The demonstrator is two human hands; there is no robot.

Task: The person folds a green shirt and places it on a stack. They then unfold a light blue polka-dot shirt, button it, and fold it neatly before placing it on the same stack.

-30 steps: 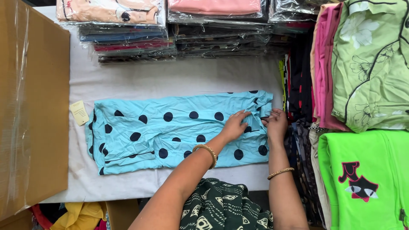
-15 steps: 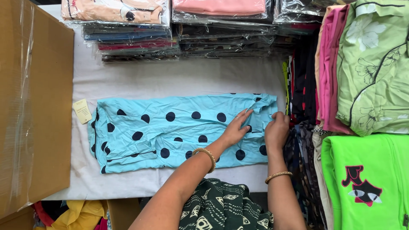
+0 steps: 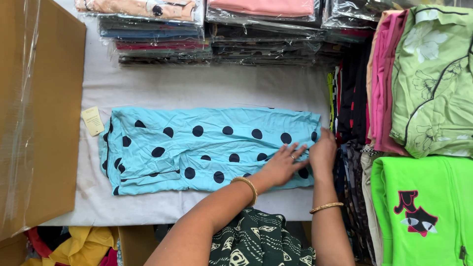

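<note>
Hands, left (image 3: 282, 165) and right (image 3: 322, 153), press flat, open-palmed, gripping nothing, on right end of folded turquoise black-dotted cloth garment (image 3: 197, 148) spread across white worktop (image 3: 197, 88).

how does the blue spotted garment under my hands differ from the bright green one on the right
The blue spotted garment is light blue with dark dots; the bright green garment is plain with one dark and red figure. The blue one lies spread on the white table; the green one tops a pile. Both lie flat, unpacked.
</note>
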